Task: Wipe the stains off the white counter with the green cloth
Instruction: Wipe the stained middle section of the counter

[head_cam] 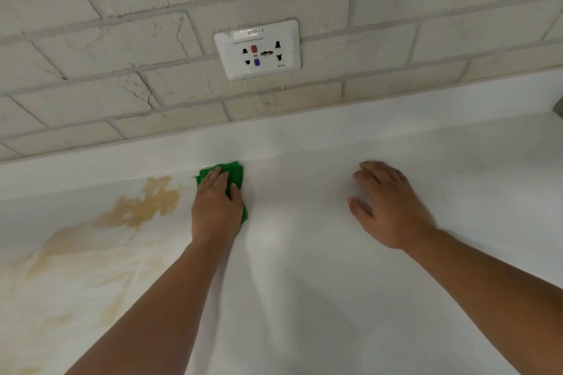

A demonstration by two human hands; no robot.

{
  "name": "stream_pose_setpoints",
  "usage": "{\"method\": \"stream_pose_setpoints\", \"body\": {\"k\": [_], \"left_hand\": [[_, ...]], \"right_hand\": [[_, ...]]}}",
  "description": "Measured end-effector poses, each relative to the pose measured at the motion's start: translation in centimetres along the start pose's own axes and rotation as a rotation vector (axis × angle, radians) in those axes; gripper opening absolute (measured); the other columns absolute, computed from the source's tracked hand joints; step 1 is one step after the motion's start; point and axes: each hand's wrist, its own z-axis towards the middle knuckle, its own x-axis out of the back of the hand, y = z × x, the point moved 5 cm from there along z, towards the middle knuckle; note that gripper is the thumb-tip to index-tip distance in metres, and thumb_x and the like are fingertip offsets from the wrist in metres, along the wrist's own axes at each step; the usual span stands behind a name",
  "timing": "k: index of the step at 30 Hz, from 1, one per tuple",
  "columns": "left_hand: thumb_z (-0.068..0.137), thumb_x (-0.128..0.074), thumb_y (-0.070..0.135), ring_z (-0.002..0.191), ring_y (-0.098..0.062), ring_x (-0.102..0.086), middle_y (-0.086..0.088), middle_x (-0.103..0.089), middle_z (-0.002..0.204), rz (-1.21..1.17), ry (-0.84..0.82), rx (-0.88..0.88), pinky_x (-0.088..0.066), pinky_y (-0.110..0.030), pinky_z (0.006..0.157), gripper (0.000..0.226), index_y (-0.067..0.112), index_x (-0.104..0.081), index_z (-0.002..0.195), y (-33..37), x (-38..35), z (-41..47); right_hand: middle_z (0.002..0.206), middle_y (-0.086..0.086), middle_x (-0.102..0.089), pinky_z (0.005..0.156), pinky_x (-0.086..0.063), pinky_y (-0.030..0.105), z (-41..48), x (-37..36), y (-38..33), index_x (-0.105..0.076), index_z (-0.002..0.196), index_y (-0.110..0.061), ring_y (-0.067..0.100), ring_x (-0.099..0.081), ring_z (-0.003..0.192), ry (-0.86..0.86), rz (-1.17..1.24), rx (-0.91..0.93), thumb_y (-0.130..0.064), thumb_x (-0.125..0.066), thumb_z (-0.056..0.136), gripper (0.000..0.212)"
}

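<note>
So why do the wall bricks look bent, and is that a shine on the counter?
Head view: the wide-angle lens curves the brick wall and counter; small glints show left of the green cloth; soft shadows trail both arms; everything is slightly soft.

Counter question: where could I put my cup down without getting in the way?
Bare counter lies between the left hand on the green cloth and the flat right hand, and right of it. Left of the cloth is stained.
</note>
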Motion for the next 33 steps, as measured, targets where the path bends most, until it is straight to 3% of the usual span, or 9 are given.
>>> {"method": "stream_pose_setpoints", "body": {"k": [6,12,19,26,28,33], "left_hand": [[0.102,-0.031,0.037,0.151,-0.015,-0.003,0.000,-0.010,0.163,0.130,-0.209,-0.107,-0.003,-0.031,0.122,0.060,0.013,-0.018,0.155,0.2,-0.9,0.3],[0.104,-0.030,0.029,0.150,-0.015,-0.005,-0.002,-0.012,0.163,0.126,-0.229,-0.247,0.004,-0.022,0.118,0.054,0.010,-0.020,0.154,4.3,-1.9,0.3],[0.103,-0.028,0.028,0.150,-0.018,-0.007,-0.004,-0.012,0.163,0.142,-0.284,-0.383,0.000,-0.030,0.122,0.055,0.009,-0.019,0.154,10.4,-5.3,-0.3],[0.102,-0.024,0.034,0.150,-0.012,-0.004,0.001,-0.012,0.162,0.105,-0.406,-0.740,0.008,-0.021,0.119,0.056,0.014,-0.020,0.154,9.2,-4.7,-3.3],[0.099,-0.022,0.035,0.150,-0.014,-0.009,0.002,-0.016,0.160,0.091,-0.400,-0.734,0.008,-0.018,0.118,0.058,0.013,-0.024,0.153,6.5,-3.6,-3.8],[0.094,-0.016,0.038,0.150,-0.021,-0.010,-0.006,-0.014,0.162,0.203,-0.304,-0.452,0.000,-0.029,0.121,0.067,0.010,-0.020,0.154,1.7,-2.1,-1.4]], "right_hand": [[0.142,0.013,-0.048,0.113,-0.032,0.047,-0.1,-0.1,0.0,-0.055,0.126,-0.009,0.031,-0.039,0.136,-0.012,-0.007,-0.004,-0.052,-0.037,0.089,0.059],[0.140,0.013,-0.050,0.112,-0.033,0.047,0.0,-0.1,0.0,-0.055,0.124,-0.010,0.032,-0.040,0.135,-0.003,0.018,-0.002,-0.053,-0.039,0.089,0.058],[0.142,0.013,-0.049,0.113,-0.032,0.046,-0.1,0.1,-0.2,-0.056,0.126,-0.010,0.031,-0.039,0.135,0.014,0.047,-0.013,-0.050,-0.039,0.088,0.058],[0.146,0.011,-0.046,0.117,-0.028,0.042,-0.5,0.3,-0.2,-0.054,0.132,-0.010,0.029,-0.035,0.138,-0.002,0.055,-0.033,-0.051,-0.035,0.088,0.063],[0.147,0.011,-0.045,0.117,-0.027,0.042,-0.4,0.3,-0.3,-0.054,0.132,-0.010,0.029,-0.034,0.139,-0.016,0.050,-0.027,-0.051,-0.034,0.089,0.063],[0.147,0.012,-0.045,0.117,-0.028,0.043,-0.7,0.4,-0.3,-0.054,0.132,-0.008,0.030,-0.034,0.139,-0.012,0.055,-0.026,-0.050,-0.037,0.090,0.061]]}}
